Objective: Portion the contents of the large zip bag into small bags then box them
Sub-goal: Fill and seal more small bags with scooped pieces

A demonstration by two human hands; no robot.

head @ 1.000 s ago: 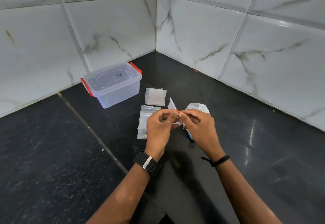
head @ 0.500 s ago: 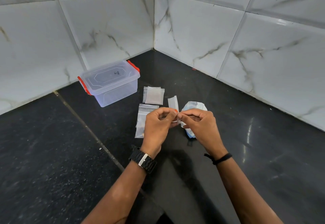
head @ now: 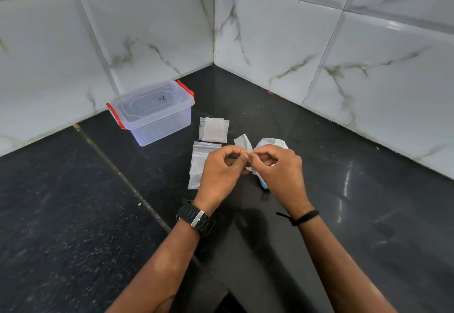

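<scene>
Small bag: clear, held above the black bench near its back corner, pinched at one edge between left hand and right hand, fingertips meeting.
Large zip bag: crumpled, on the bench behind the right hand.
Flat bags: beside the left hand.
Lidded clear box, red clasps: by the left wall.

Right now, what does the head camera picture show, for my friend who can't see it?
Two hands, left hand and right hand, pinch a small bag above a black counter. More small bags lie beside a closed plastic box.
</scene>
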